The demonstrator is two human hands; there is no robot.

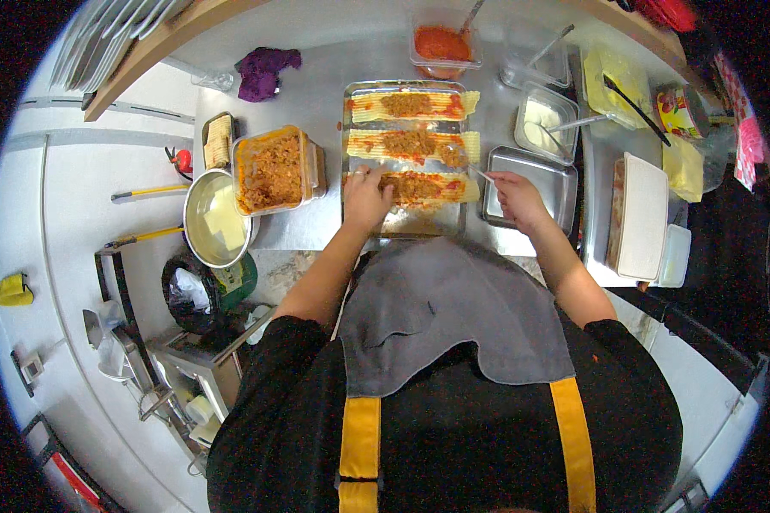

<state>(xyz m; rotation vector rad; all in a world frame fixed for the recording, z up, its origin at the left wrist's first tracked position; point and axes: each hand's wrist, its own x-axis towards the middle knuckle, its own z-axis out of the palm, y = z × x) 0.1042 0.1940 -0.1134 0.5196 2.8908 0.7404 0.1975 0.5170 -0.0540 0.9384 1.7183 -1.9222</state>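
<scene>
A metal baking tray [405,224] on the steel counter holds three wavy pasta sheets spread with red sauce and minced filling. My left hand [365,197] rests on the left end of the nearest pasta sheet [428,186], fingers on it. My right hand [515,195] hovers over an empty steel pan [549,184] to the right and grips a thin utensil [481,174] whose tip points toward the nearest sheet's right end. The two farther sheets [412,143] lie untouched.
A clear tub of minced filling [272,171] and a pot with pasta sheets [216,218] stand left. At the back sit a red sauce tub [441,44], a white sauce container [546,120] with a spoon, and yellow sheets [618,79]. A white lidded box [643,214] lies right.
</scene>
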